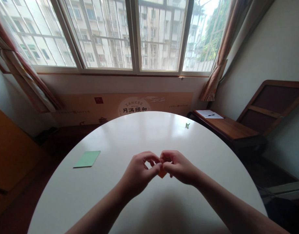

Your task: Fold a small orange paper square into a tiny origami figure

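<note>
A small piece of folded orange paper (162,173) is pinched between my two hands over the white table. My left hand (144,167) grips it from the left with thumb and fingers closed. From the right, my right hand (176,165) pinches the same paper, its thumb close to the left thumb. Only the paper's lower pointed corner shows; the fingers hide the rest. To the left lies a flat stack of light green paper squares (87,159). A small green folded paper figure (187,125) sits near the table's far right edge.
The round white table (110,136) fills the foreground. Beyond its right edge, a wooden chair (232,128) holds a white sheet (208,114) with a pen on it. A printed cardboard panel (90,102) stands behind the table, below the barred window.
</note>
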The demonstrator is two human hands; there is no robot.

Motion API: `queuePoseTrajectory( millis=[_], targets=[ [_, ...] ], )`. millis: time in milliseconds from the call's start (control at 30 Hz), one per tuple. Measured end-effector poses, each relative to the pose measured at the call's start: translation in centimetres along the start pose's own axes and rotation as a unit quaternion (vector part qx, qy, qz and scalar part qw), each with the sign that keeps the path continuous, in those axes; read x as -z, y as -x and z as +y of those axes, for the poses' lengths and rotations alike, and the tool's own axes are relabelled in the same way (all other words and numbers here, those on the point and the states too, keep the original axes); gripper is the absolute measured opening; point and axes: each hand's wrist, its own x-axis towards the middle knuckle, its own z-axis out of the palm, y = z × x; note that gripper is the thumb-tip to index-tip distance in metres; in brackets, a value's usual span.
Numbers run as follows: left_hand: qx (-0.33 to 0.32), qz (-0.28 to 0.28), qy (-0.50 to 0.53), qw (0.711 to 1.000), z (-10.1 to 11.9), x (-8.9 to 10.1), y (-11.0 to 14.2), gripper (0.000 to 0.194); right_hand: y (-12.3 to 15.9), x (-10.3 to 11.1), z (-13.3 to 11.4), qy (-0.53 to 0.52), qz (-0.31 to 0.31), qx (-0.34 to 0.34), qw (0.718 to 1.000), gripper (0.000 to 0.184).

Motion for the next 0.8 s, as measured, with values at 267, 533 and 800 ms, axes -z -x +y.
queuePoseTrajectory(
  millis=[267, 533, 800],
  targets=[
    [0.065, 0.002, 0.035, 0.997, 0.0, 0.1, -0.2, 0.017, -0.1, 0.4, 0.1, -0.020, -0.040, -0.062, 0.997, 0.007],
    [0.089, 0.017, 0.069, 0.994, 0.0, 0.5, -0.5, 0.021, -0.2, 0.9, 0.0, -0.043, -0.041, -0.071, 0.996, 0.007],
    [0.106, 0.095, 0.144, 0.979, 0.0, 1.5, -0.7, 0.030, -0.5, 1.2, 0.7, -0.072, -0.024, -0.050, 0.996, 0.008]
  ],
)
